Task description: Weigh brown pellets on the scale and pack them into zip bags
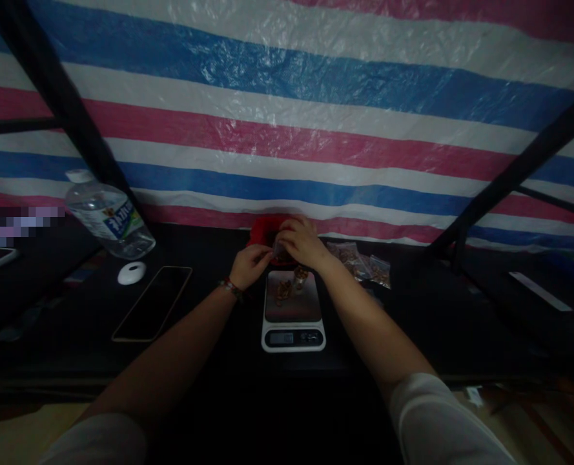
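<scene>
My left hand (250,266), with a beaded bracelet at the wrist, pinches the edge of a small clear plastic bag (277,249). Over the bag's other side my right hand (303,241) is bent, its fingers closed on it. Both hands are in front of and over a red container (262,230), whose inside is mostly hidden. Just below them stands a white kitchen scale (294,341) with a lit display too blurred to read. A heap of small brown pieces (283,290) lies on its plate, beside a small clear container (300,279) with more brown pieces.
Several small zip bags of brown pieces (359,261) lie right of my hands. To the left are a phone (153,303), a white mouse (132,272) and a large clear bottle (111,216). A striped plastic sheet (287,142) hangs behind the black table, between dark slanted posts.
</scene>
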The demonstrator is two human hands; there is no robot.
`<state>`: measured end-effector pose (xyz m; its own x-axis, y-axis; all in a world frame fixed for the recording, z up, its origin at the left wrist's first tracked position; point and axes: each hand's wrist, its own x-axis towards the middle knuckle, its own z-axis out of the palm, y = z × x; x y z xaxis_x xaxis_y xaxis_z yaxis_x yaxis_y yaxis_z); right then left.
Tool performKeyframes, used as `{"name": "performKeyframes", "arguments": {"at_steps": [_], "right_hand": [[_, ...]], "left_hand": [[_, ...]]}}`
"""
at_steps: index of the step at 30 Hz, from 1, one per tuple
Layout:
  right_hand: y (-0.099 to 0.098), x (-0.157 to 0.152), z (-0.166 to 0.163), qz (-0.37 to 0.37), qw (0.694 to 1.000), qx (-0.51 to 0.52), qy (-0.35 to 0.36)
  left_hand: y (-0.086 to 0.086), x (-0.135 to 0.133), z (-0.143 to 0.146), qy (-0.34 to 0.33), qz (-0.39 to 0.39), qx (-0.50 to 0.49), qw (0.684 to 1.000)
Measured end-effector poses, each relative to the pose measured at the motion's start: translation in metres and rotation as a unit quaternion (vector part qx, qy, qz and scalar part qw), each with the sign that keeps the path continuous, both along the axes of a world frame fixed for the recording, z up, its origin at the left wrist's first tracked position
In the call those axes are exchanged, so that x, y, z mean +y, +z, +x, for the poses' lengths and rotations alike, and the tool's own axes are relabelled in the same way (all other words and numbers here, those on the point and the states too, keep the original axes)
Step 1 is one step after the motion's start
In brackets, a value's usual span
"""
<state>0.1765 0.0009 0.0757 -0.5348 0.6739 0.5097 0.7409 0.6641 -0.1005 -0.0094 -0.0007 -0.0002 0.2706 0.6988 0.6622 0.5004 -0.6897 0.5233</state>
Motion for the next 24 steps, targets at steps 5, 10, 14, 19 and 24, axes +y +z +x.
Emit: {"name": "performKeyframes", "arguments": {"at_steps": [5,10,14,19,24], "right_hand": [[-0.012,-0.012,-0.002,0.073,0.987,0.117,-0.079],[-0.031,-0.043,-0.004,0.07,0.987,0.126,-0.066],[-0.042,-0.057,-0.008,0.05,0.993,0.09,-0.066],[-0.047,-0.062,-0.004,0.032,0.994,0.086,-0.052],[-0.047,-0.063,-0.001,0.035,0.992,0.119,-0.02]], "left_hand": [[-0.003,0.002,0.004,0.05,-0.062,-0.07,0.994],[-0.004,-0.002,0.011,0.026,-0.091,-0.141,0.985],[-0.003,-0.012,0.018,-0.01,-0.061,-0.137,0.989],[0.0,-0.021,0.021,-0.058,-0.027,-0.131,0.989],[-0.001,-0.022,0.021,-0.093,-0.022,-0.128,0.987]]}}
